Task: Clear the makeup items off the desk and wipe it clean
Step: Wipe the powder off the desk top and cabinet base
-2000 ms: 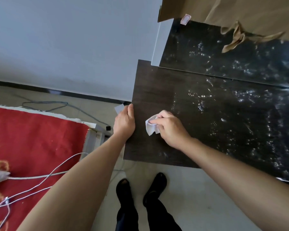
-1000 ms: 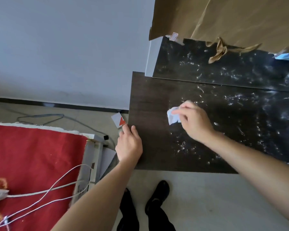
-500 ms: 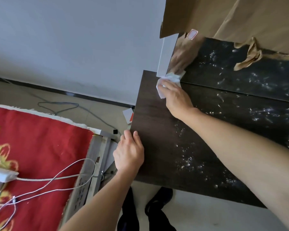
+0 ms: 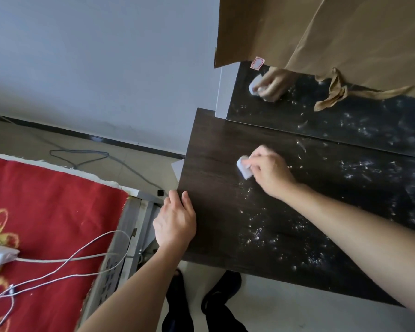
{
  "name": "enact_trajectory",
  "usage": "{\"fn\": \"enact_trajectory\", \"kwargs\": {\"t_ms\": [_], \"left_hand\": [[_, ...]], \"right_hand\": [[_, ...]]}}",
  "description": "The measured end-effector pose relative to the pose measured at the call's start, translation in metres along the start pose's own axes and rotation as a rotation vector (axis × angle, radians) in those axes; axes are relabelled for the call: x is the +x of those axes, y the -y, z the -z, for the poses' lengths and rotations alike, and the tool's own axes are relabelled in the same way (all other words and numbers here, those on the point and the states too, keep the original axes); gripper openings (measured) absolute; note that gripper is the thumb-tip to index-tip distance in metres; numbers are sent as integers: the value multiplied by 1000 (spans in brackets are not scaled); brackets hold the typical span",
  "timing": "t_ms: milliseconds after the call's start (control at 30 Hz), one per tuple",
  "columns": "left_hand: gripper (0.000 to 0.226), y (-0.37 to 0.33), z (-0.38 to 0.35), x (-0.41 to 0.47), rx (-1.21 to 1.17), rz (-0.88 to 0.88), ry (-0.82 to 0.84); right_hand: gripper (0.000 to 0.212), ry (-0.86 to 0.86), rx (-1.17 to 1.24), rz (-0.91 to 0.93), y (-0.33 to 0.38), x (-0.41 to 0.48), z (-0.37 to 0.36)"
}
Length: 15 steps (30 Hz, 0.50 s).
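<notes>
Right hand [image 4: 268,171]: grip closed, fingers curled round a small folded white wipe [image 4: 243,167], which it presses flat onto the dark wood desk [image 4: 213,164]; the wipe sticks out on the hand's left side. Position: back-left part of the desk top, short of the glossy panel [image 4: 369,121] that stands along the rear edge and reflects the hand and wipe. Left hand [image 4: 175,221]: fingers straight, holding nothing, laid on the desk's left edge near the front corner, apparently as a brace. No makeup items show on the visible part of the desk, so the clearing looks finished and wiping is the step in hand. Key relation: the white specks [image 4: 259,232] lie to the right of the wipe and toward the front edge, in a band running along the desk's length out to the far right; the strip left of the wipe looks clean. Judgement: the next strokes go rightward and toward the person, and the right hand, already holding the wipe, is the nearer one. Specks also show on the glossy panel. Surroundings: brown paper [image 4: 345,32] hanging over the panel's top, a red rug [image 4: 46,200] with white cables [image 4: 82,259] to the left, shoes [image 4: 221,291] below the front edge.
</notes>
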<state>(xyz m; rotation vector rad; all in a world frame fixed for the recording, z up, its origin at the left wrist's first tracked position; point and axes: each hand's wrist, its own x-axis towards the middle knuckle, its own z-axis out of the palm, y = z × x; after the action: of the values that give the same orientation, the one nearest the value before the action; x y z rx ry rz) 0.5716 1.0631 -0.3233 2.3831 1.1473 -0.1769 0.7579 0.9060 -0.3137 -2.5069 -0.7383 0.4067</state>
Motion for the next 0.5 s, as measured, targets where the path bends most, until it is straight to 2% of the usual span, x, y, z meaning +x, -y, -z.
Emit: {"fn": "enact_trajectory", "kwargs": {"t_ms": [67,167,233,300,400,500], "left_hand": [[32,0,1,0,-2,-6,0],[33,1,0,1,4,-8,-11],[35,1,-2,2,11,-12,-21],[35,2,-3,2,12,-15,-25],[36,3,-2,1,8,-13,-19],[36,2,-1,0,6,-13,-11]], "right_hand": [[30,24,33,73,2,-6,15],[30,-204,-20,-55,-2,36,28],[26,-239,-39,-117,-4,59,21],[25,-212,-45,-115,1,50,4],[24,-122,10,112,10,-24,-18],[25,127,56,270,21,-106,-22]]}}
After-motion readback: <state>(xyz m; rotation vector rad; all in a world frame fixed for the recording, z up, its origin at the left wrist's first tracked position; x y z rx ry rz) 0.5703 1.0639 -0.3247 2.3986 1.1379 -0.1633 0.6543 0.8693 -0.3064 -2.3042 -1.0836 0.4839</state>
